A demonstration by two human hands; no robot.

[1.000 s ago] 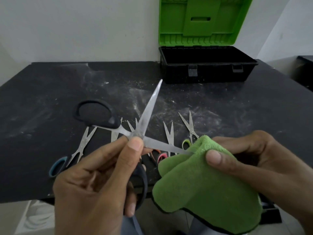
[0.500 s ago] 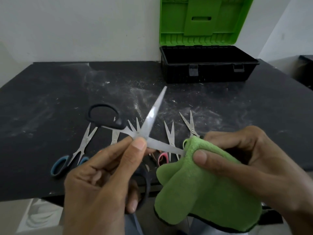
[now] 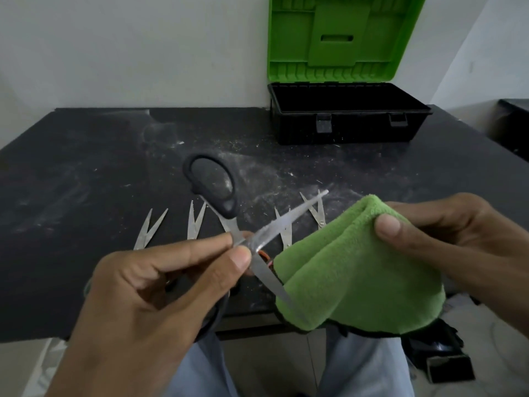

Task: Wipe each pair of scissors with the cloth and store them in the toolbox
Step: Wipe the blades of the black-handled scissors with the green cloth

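My left hand point(image 3: 160, 293) pinches a large pair of black-handled scissors point(image 3: 213, 184) at the pivot, blades spread wide. One blade points up and right, the other slants down against the green cloth point(image 3: 352, 270). My right hand point(image 3: 446, 245) grips that folded cloth, thumb on top. Several small scissors point(image 3: 196, 222) lie spread open in a row on the black table point(image 3: 86, 173), partly hidden behind my hands. The black toolbox point(image 3: 347, 116) stands open at the back right, its green lid upright.
White dust and scratches mark the table top. A white wall runs behind the table. Below the table's front edge I see legs in jeans and a dark object point(image 3: 440, 356) on the floor at the right.
The large scissors have turned clockwise in my left hand: the upper blade swung from pointing up to pointing right, and the lower blade now slants down along the cloth.
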